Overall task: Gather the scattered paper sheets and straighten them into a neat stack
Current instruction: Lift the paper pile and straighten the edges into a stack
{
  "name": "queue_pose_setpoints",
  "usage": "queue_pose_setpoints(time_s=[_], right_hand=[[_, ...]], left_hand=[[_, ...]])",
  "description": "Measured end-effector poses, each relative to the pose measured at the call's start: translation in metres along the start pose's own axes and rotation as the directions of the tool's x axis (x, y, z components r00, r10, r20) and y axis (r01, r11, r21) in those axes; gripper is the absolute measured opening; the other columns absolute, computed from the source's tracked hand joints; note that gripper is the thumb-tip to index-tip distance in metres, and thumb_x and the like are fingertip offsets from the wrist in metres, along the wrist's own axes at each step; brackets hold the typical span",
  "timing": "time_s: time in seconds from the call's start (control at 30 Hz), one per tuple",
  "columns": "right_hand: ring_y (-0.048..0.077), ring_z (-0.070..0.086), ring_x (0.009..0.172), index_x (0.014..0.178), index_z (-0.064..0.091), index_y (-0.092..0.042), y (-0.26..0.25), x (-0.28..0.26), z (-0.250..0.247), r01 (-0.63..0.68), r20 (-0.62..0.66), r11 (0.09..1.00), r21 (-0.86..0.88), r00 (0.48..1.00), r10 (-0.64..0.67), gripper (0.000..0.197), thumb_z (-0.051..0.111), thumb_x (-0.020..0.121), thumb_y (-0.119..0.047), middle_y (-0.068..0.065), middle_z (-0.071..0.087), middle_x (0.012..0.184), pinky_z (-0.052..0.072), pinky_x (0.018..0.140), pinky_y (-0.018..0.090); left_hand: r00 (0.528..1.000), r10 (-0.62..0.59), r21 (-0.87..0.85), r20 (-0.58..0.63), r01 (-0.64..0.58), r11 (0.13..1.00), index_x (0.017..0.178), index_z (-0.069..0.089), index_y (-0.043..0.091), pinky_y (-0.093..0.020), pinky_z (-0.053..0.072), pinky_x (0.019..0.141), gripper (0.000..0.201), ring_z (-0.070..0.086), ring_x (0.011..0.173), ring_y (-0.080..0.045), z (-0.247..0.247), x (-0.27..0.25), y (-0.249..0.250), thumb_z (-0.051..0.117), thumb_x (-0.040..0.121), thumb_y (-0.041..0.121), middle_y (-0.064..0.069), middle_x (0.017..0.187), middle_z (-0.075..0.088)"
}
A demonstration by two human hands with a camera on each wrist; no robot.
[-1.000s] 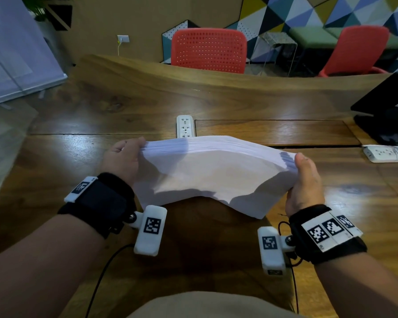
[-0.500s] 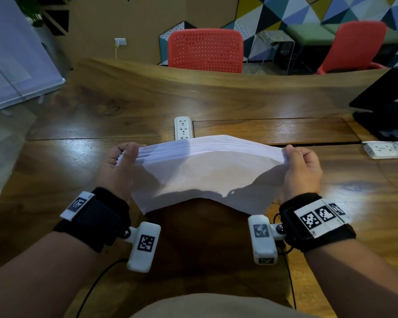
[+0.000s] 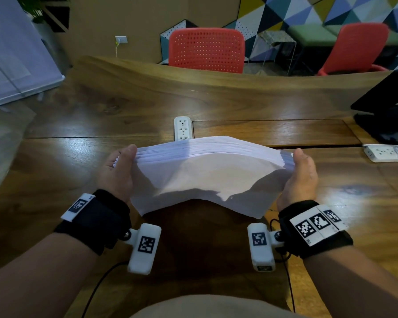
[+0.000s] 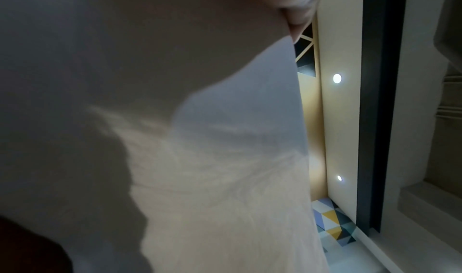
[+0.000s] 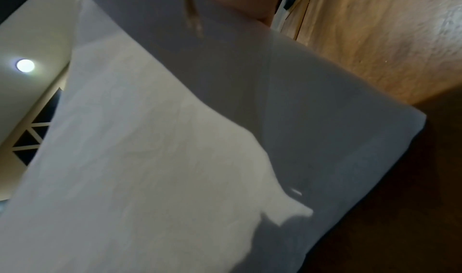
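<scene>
In the middle of the head view, a thick stack of white paper sheets (image 3: 205,173) is held above the brown wooden table (image 3: 239,104), bowed upward between the two hands. The left hand (image 3: 117,173) grips its left end, thumb on top; the right hand (image 3: 300,177) grips the right end likewise. The fingers beneath are hidden, so their hold is probably a pinch. A white power strip (image 3: 182,129) lies just beyond the stack. Both wrist views show mostly the paper.
</scene>
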State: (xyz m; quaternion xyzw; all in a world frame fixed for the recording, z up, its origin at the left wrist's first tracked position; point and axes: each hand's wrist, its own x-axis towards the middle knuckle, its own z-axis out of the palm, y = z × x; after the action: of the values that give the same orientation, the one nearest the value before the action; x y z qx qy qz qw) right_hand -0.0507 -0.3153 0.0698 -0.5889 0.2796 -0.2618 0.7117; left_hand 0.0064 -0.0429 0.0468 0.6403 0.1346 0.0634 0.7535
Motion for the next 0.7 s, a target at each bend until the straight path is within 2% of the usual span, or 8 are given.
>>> queue_pose_setpoints(time_s=[0.1, 0.27, 0.33, 0.43, 0.5, 0.57, 0.63, 0.7], right_hand=[[-0.004, 0.048, 0.055, 0.071, 0.047, -0.023, 0.004, 0.001, 0.000, 0.029, -0.011, 0.999, -0.033, 1.000, -0.029, 0.020, 0.058, 0.087, -0.028, -0.008, 0.046, 0.068, 0.041, 0.060, 0.016], [0.009, 0.046, 0.062, 0.064, 0.049, -0.026, 0.007, 0.009, 0.001, 0.018, -0.060, 0.995, -0.097, 0.998, -0.024, 0.022, 0.061, 0.083, -0.024, -0.008, 0.049, 0.065, 0.039, 0.062, 0.027], [0.008, 0.045, 0.063, 0.065, 0.049, -0.026, 0.007, 0.011, 0.000, 0.022, -0.068, 0.994, -0.103, 0.997, -0.030, 0.023, 0.060, 0.085, -0.023, -0.008, 0.048, 0.065, 0.039, 0.064, 0.026], [0.018, 0.054, 0.074, 0.084, 0.058, -0.013, 0.007, 0.006, -0.001, 0.026, -0.054, 0.998, -0.065, 0.998, -0.029, 0.017, 0.050, 0.093, -0.026, 0.013, 0.052, 0.074, 0.042, 0.078, 0.032], [0.031, 0.053, 0.099, 0.110, 0.054, 0.002, 0.007, 0.001, -0.004, 0.008, -0.060, 0.999, -0.044, 0.998, -0.011, 0.036, 0.044, 0.095, -0.029, 0.032, 0.050, 0.102, 0.041, 0.097, 0.035], [0.012, 0.056, 0.078, 0.099, 0.056, 0.000, 0.008, -0.002, -0.005, 0.045, -0.044, 0.999, -0.022, 0.998, -0.046, 0.033, 0.044, 0.095, -0.031, 0.017, 0.049, 0.083, 0.044, 0.077, 0.012], [-0.003, 0.043, 0.051, 0.071, 0.048, -0.014, 0.009, 0.000, -0.003, 0.036, -0.041, 0.999, -0.010, 0.998, -0.037, 0.026, 0.046, 0.094, -0.027, -0.001, 0.042, 0.067, 0.037, 0.052, 0.009], [-0.007, 0.040, 0.043, 0.063, 0.041, -0.019, 0.011, 0.005, -0.004, 0.040, -0.066, 0.998, -0.053, 0.997, -0.044, 0.032, 0.047, 0.094, -0.020, -0.005, 0.039, 0.064, 0.034, 0.045, 0.008]], left_hand=[[0.998, -0.045, -0.011, -0.035, 0.045, 0.999, 0.065, 0.060, 0.019, -0.031, 0.045, 0.067, 0.022, 0.055, 0.067, -0.020, 0.001, 0.003, -0.001, 0.064, 0.063, 0.041, -0.003, 0.064, 0.057], [0.997, -0.051, -0.010, -0.059, 0.051, 0.999, 0.067, 0.061, 0.019, -0.027, 0.045, 0.062, 0.017, 0.055, 0.063, -0.015, 0.004, 0.004, 0.002, 0.058, 0.083, 0.024, 0.006, 0.054, 0.060], [0.998, -0.034, -0.003, -0.048, 0.033, 0.999, 0.070, 0.061, 0.017, -0.030, 0.045, 0.066, 0.017, 0.056, 0.070, -0.020, 0.002, 0.004, 0.002, 0.061, 0.078, 0.032, 0.002, 0.059, 0.062], [0.997, 0.037, 0.013, 0.072, -0.038, 0.999, 0.088, 0.062, 0.009, -0.040, 0.046, 0.075, 0.063, 0.059, 0.081, -0.029, -0.004, 0.000, 0.000, 0.069, 0.054, 0.062, -0.017, 0.086, 0.061], [0.991, 0.079, 0.058, 0.111, -0.085, 0.995, 0.091, 0.062, 0.010, -0.027, 0.054, 0.065, 0.076, 0.066, 0.070, -0.016, -0.009, -0.003, -0.002, 0.071, 0.043, 0.070, -0.006, 0.078, 0.067], [0.992, 0.089, 0.076, 0.095, -0.096, 0.992, 0.084, 0.061, 0.018, -0.021, 0.053, 0.058, 0.056, 0.065, 0.062, -0.006, -0.008, -0.006, -0.003, 0.067, 0.048, 0.060, 0.003, 0.071, 0.066], [0.996, 0.063, 0.077, 0.068, -0.068, 0.995, 0.079, 0.060, 0.020, -0.019, 0.052, 0.055, 0.031, 0.064, 0.057, -0.003, -0.005, -0.008, -0.001, 0.070, 0.064, 0.045, 0.006, 0.061, 0.067], [0.997, 0.059, 0.099, 0.045, -0.064, 0.993, 0.074, 0.057, 0.019, -0.010, 0.046, 0.043, 0.016, 0.060, 0.045, 0.004, -0.001, -0.010, 0.002, 0.068, 0.078, 0.030, 0.014, 0.045, 0.064]])
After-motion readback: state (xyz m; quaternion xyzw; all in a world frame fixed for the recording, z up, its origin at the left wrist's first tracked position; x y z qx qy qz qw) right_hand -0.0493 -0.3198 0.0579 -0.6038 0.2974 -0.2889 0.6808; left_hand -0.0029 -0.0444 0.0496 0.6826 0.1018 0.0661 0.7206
